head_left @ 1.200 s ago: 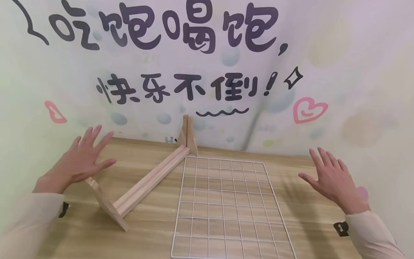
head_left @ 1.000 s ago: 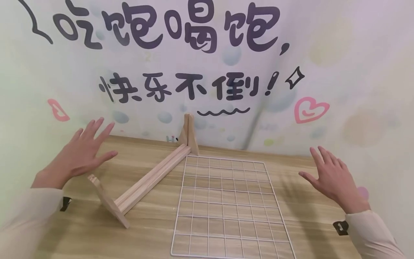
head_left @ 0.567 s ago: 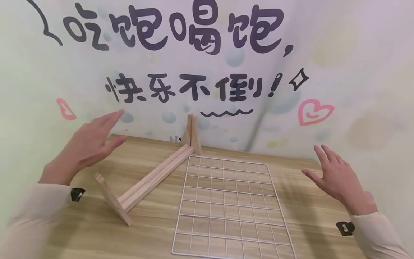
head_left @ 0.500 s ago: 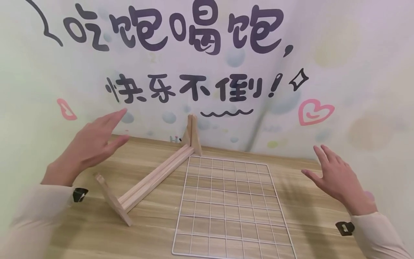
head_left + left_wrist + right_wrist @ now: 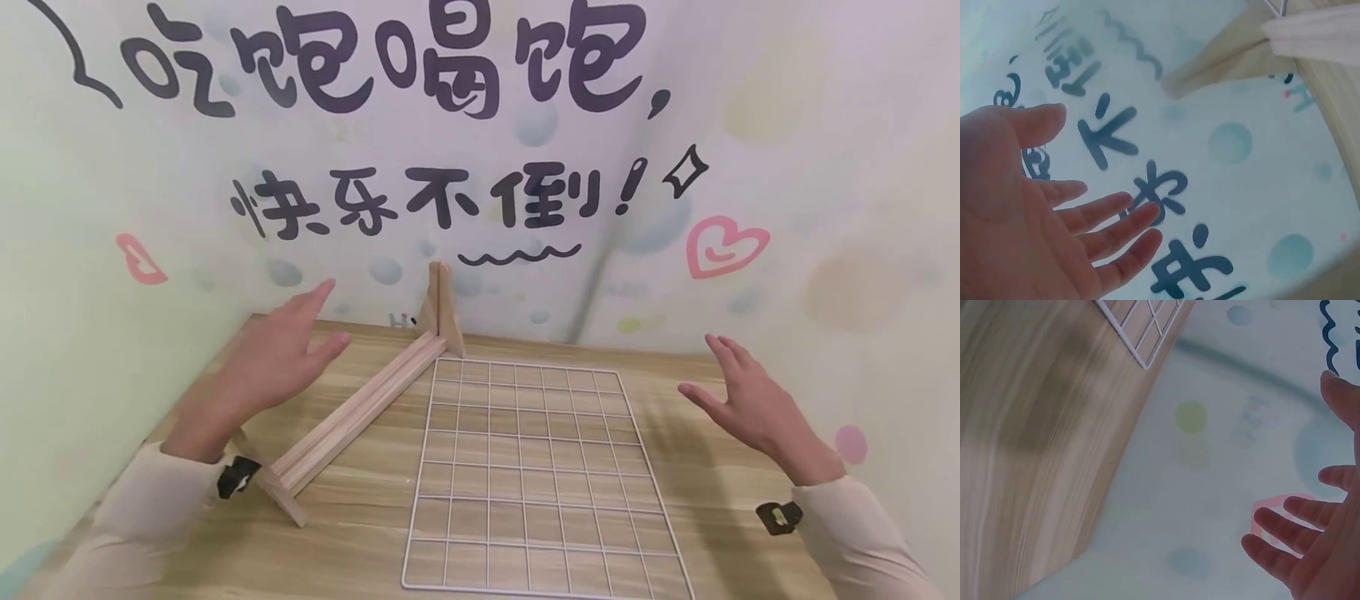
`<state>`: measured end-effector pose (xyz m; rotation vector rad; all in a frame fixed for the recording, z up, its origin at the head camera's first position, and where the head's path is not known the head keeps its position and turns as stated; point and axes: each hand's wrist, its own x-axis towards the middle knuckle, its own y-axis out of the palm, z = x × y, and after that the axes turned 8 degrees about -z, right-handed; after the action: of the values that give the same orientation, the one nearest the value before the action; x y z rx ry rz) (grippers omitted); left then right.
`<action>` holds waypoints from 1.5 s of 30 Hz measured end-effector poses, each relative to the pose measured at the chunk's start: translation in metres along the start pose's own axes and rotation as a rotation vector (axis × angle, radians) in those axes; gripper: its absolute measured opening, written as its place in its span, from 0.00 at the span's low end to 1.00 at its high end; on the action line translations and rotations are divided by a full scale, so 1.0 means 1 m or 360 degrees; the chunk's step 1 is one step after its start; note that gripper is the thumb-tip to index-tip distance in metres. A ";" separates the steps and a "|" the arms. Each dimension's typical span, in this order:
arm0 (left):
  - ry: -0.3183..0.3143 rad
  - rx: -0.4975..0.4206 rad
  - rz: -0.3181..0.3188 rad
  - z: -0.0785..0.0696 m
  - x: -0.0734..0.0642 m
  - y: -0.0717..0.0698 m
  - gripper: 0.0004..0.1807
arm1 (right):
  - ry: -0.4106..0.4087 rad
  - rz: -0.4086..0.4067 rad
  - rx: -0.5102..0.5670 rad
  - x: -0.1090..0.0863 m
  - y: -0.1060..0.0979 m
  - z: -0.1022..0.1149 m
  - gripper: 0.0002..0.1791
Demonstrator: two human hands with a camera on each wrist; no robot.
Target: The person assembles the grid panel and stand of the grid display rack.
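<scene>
My left hand (image 5: 273,362) hovers over the left part of the table, fingers extended and thumb apart, holding nothing. Below and beside it stands a wooden stand (image 5: 360,412), a long grooved bar with an upright foot at each end; my hand and wrist partly hide the near foot. To the right of the stand a white wire grid panel (image 5: 536,475) lies flat on the table. My right hand (image 5: 761,408) is raised past the panel's right side, fingers straight and touching nothing. In the left wrist view, the far wooden foot (image 5: 1229,53) shows beyond my left fingers.
The wood-grain table (image 5: 360,550) ends against a wall sheet (image 5: 360,275) printed with dark lettering, bubbles and hearts. Side walls close in at left and right. Black straps sit on both wrists.
My left hand has moved right and toward the stand, turning so the palm faces inward. The right hand has shifted slightly left and turned inward too. Stand and grid panel stay put.
</scene>
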<state>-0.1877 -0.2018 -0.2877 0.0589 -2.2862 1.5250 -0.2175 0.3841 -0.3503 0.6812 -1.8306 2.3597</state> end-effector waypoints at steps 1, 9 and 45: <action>-0.0003 -0.0012 0.0013 -0.003 0.000 0.003 0.42 | 0.0013 0.0018 0.0014 0.000 0.001 0.001 0.51; -0.0020 -0.0212 0.0094 -0.015 0.000 0.030 0.40 | 0.0082 0.0167 0.0205 0.000 0.013 0.003 0.49; -0.0422 -0.0645 0.0470 -0.012 -0.006 0.138 0.37 | 0.0592 0.0764 0.0832 -0.023 0.069 0.020 0.46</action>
<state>-0.2125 -0.1358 -0.4068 -0.2079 -2.8818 1.2053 -0.2136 0.3504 -0.4176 -0.2147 -1.3321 3.0404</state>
